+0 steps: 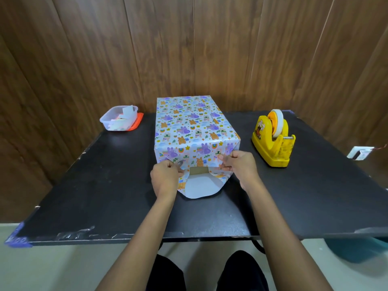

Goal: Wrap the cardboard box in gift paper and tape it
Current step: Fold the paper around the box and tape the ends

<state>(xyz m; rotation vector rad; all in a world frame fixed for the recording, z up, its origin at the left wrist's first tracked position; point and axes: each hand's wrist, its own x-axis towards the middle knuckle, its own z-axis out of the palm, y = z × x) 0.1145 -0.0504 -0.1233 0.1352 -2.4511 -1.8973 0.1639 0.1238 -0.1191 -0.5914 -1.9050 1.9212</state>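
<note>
Left hand (165,175), right hand (239,164) each pinch paper (189,122) flap; box (198,170) patch bare between them; dispenser (273,143) beyond right hand.

Nothing fancy here: bare forearms (147,227) run straight back from the fingers (225,159), uncovered the whole way. Well behind the fingers, black trousers (165,276) cover both knees.

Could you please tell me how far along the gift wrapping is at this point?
Done: gift paper covers the top. In hand: the left hand and right hand pinch the top flap down over the near end, where the cardboard box shows. Left: fold up the bottom flap and tape it from the yellow dispenser.
</note>
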